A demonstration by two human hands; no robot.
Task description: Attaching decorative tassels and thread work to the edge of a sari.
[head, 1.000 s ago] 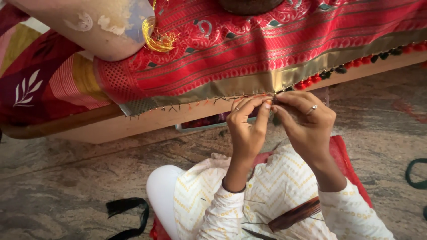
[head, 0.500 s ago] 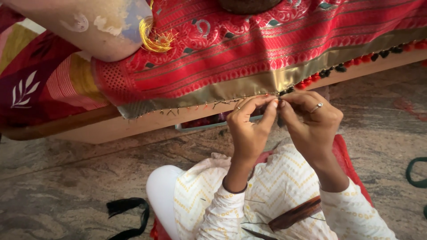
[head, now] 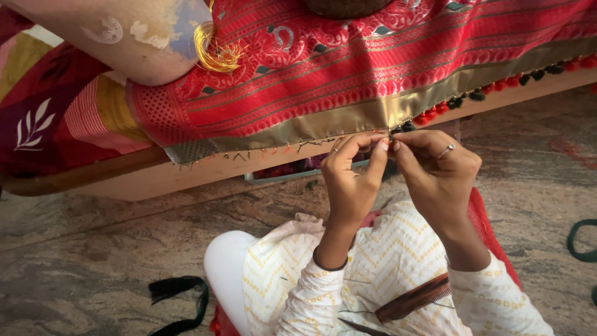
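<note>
A red patterned cloth (head: pixel 348 68) with a gold border (head: pixel 348 118) hangs over the edge of a low wooden platform (head: pixel 186 174). My left hand (head: pixel 351 171) and my right hand (head: pixel 438 171) meet fingertip to fingertip at the hem of the gold border, pinching its fringe threads. A ring shows on my right hand. Small red and dark tassels (head: pixel 491 87) line the hem to the right of my hands; to the left the hem carries only short loose threads (head: pixel 249 154).
A painted pale cushion (head: pixel 118 37) with a yellow tassel (head: pixel 217 53) lies on the cloth at top left. A maroon and yellow cloth (head: pixel 43 112) lies at left. Black thread bundle (head: pixel 177 292) rests on the stone floor; a dark green loop (head: pixel 581 239) at right.
Both hands have stayed at the hem, shifting slightly; the fingertips have closed tighter together on the fringe.
</note>
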